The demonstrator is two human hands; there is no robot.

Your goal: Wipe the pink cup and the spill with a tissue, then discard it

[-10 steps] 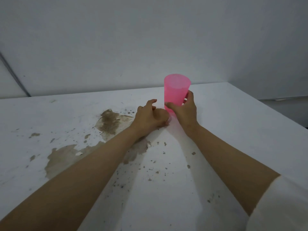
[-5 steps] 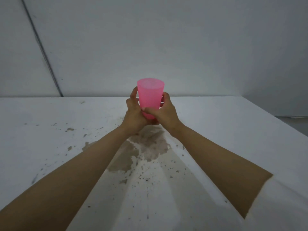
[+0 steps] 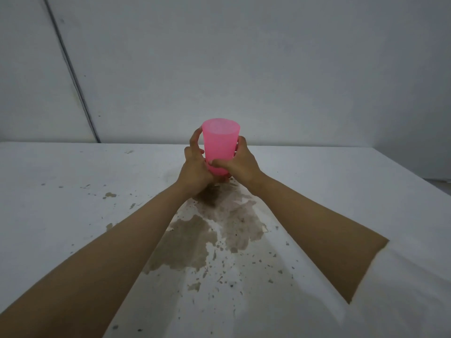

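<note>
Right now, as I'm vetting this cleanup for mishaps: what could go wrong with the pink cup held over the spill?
1. The left hand and right hand hold the pink cup above the spill; if it slips, it could drop in and splash.
2. Both forearms hang over the spill, so the white sleeve may get stained.
</note>
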